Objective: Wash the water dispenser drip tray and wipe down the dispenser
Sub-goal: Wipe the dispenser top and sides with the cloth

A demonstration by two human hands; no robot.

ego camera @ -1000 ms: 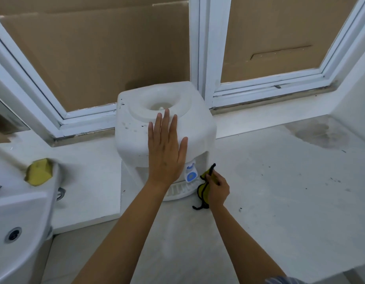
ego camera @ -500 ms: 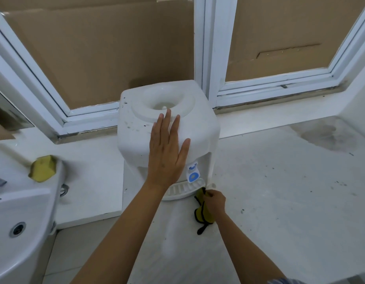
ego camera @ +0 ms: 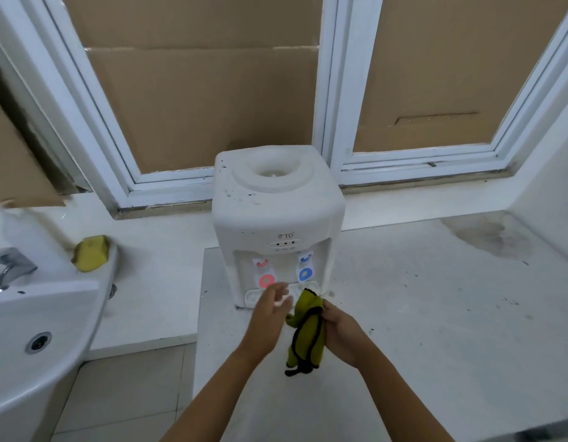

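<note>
A small white water dispenser stands on the white counter against the window, with a red tap and a blue tap in its front recess. Its white drip tray sits at the base, partly hidden by my hands. My right hand grips a yellow-green cloth with black edging that hangs down just in front of the tray. My left hand hovers with loose fingers in front of the tray, beside the cloth.
A white sink with a chrome tap is at the left; a yellow sponge lies on its rim. Cardboard covers the window panes behind. The counter stretches right, with a dark stain. Tiled floor lies below.
My left hand has come off the dispenser's top and dropped to the tray front. The right hand with the cloth pulled back slightly. The view moved back, showing the taps.
</note>
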